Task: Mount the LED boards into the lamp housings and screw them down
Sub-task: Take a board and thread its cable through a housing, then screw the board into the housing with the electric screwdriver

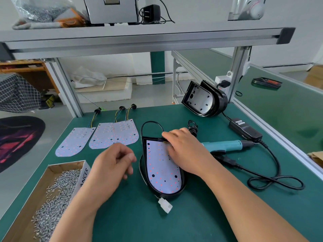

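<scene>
Here's the danger spot: the LED board [162, 168] sits inside the black lamp housing [170, 196] in the middle of the green worktop [192, 215], and I can't see a single screw in it. It looks loose to me. If it shifts in there, the holes won't line up with the bosses below. The coloured wires [165, 141] at the far end are bunched right under the fingers; trap those beneath the board and a screw could pinch them. The housing itself isn't clamped, so a push from the driver could slide it. And the white connector [165, 205] dangles off the near end, ready to snag a sleeve or wrist.

Now the hands. The right hand [183, 151] lies across the far end of the board, fingers fairly flat and spread, touching the board and the wire bundle, pressing down rather than gripping, as I read it. The left hand [113, 165] hovers just left of the housing, clear of it, fingers curled in with the thumb tucked against them. It's blurred, so I cannot tell whether there's a screw in there or nothing at all.

The box of screws [52, 194] sits at the near left, the blue electric screwdriver [225, 145] lies untouched just beyond the right hand, and spare boards [115, 135] wait behind.
</scene>
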A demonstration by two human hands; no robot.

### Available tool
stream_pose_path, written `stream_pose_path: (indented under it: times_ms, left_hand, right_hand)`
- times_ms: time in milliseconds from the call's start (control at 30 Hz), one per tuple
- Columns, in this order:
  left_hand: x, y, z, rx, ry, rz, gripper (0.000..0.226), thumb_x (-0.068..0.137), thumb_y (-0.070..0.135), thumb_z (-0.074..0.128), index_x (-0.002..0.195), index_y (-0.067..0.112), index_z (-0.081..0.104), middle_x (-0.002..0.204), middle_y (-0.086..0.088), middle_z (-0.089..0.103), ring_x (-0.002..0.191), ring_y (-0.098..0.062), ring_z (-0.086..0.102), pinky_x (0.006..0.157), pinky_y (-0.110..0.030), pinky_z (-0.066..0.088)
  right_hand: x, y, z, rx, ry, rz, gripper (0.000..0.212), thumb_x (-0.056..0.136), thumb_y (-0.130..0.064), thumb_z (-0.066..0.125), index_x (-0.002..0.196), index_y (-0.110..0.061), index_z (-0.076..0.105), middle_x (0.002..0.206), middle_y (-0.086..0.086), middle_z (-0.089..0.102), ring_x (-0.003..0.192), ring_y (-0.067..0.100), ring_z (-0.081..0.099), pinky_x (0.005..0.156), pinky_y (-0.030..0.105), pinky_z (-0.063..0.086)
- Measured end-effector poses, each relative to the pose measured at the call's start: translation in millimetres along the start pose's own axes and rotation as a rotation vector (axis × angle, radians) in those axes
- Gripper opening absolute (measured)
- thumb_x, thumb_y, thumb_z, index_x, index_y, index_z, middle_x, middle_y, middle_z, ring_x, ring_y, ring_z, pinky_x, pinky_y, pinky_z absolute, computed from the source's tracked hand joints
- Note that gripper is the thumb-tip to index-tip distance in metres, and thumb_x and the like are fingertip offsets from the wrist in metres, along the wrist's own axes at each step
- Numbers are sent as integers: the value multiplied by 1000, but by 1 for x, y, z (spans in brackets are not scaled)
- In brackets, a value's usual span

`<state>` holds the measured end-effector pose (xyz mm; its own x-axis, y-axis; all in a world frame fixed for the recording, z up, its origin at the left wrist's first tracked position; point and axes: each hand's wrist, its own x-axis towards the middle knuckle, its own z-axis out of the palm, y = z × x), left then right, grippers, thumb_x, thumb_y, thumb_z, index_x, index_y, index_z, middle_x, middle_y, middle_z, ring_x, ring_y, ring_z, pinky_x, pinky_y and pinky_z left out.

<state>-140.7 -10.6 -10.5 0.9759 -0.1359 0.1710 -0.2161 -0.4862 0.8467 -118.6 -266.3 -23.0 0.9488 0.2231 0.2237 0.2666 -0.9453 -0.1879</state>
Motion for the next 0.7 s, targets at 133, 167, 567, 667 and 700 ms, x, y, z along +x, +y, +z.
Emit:
stream_pose_path:
  times_ms: [133, 167, 567, 667, 700]
  left_hand:
    - [-3, 15, 12, -270, 62, 101, 33, 96, 6, 77, 88, 38, 76, 78, 1, 76, 71, -10, 68, 70, -22, 56]
    - [-4, 18, 16, -274, 80, 121, 35, 95, 6, 78, 92, 42, 78, 84, 7, 78, 78, -7, 70, 76, -18, 56]
    - [-5, 32, 49, 41, -42, 280, 31, 101, 13, 71, 96, 44, 69, 103, 27, 69, 101, -5, 64, 78, -11, 46]
    - [-3, 29, 47, 8, -30, 282, 32, 100, 9, 72, 98, 41, 75, 104, 24, 71, 107, -6, 66, 81, -8, 45]
    - [-3, 28, 46, -10, -31, 277, 33, 100, 7, 71, 99, 39, 77, 104, 23, 73, 108, -5, 67, 83, -7, 46]
  right_hand:
    - [2, 21, -29, 241, 135, 194, 36, 105, -24, 48, 137, -17, 63, 132, 2, 65, 124, 24, 56, 103, 44, 48]
    - [-1, 33, -39, 240, 174, 262, 32, 105, -24, 49, 131, -21, 67, 126, -3, 68, 118, 21, 61, 100, 44, 51]
    - [-62, 133, -71, -174, -387, 433, 59, 93, -17, 56, 146, -43, 53, 136, -16, 57, 128, 19, 47, 104, 41, 46]
    - [-65, 136, -66, -187, -321, 401, 40, 88, -18, 62, 122, -40, 62, 110, -15, 55, 114, 17, 50, 93, 39, 50]
    - [-65, 135, -64, -195, -283, 389, 34, 87, -20, 64, 115, -40, 62, 104, -15, 53, 109, 15, 50, 89, 38, 50]
